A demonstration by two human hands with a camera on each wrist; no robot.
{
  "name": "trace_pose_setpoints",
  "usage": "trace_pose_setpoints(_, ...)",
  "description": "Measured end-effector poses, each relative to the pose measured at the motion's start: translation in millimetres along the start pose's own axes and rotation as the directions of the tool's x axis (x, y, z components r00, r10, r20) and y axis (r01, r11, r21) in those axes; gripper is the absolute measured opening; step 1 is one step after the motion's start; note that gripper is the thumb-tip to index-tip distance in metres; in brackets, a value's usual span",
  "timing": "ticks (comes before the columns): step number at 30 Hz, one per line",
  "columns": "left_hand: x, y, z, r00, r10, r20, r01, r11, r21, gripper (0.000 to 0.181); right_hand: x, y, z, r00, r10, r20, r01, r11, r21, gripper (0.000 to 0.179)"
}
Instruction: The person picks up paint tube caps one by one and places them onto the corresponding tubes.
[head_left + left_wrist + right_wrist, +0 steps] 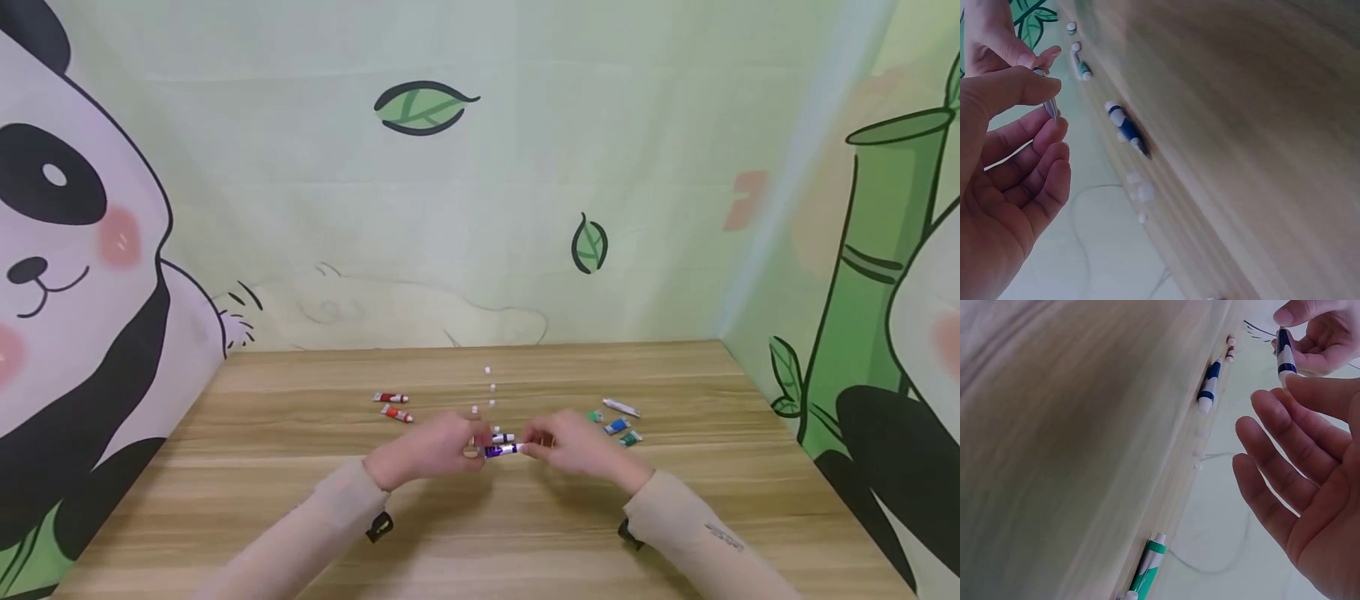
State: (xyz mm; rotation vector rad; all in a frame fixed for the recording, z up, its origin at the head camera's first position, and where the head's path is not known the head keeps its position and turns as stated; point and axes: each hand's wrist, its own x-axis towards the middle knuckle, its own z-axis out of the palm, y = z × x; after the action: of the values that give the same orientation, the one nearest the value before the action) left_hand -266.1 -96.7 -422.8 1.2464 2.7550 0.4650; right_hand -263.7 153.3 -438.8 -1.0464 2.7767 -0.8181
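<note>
Between both hands is a small paint tube (501,451) with a dark blue-purple and white body and a white cap. My left hand (435,448) pinches its flat end between thumb and fingertips. At the other end, my right hand (576,444) has thumb and fingertips on the white cap; the right wrist view shows this tube (1285,353) raised above the tabletop, the other fingers loosely bent. A second, similar blue-and-white paint tube (1210,384) lies on the table just beyond, also seen as a tube (1125,125) in the left wrist view.
On the wooden table (315,533), two red tubes (396,413) lie to the left. Green, blue and white tubes (617,427) lie to the right. Several small white pieces (492,387) run in a rough line toward the back, before a printed cloth backdrop (480,208).
</note>
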Motion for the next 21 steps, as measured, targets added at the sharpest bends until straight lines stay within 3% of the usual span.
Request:
trace_pose_setpoints(7, 2.1, -5.8, 7.2, 1.000, 0.004, 0.022, -0.003, 1.000, -0.027, 0.013, 5.4, 5, 5, 0.999, 0.024, 0.045, -0.024, 1.000, 0.002, 0.008)
trace_pose_setpoints(21, 11.8, -18.1, 18.3, 1.000, -0.008, 0.028, 0.007, 1.000, 0.016, 0.009, 15.7, 10, 10, 0.997, 0.024, 0.078, -0.023, 1.000, -0.013, 0.007)
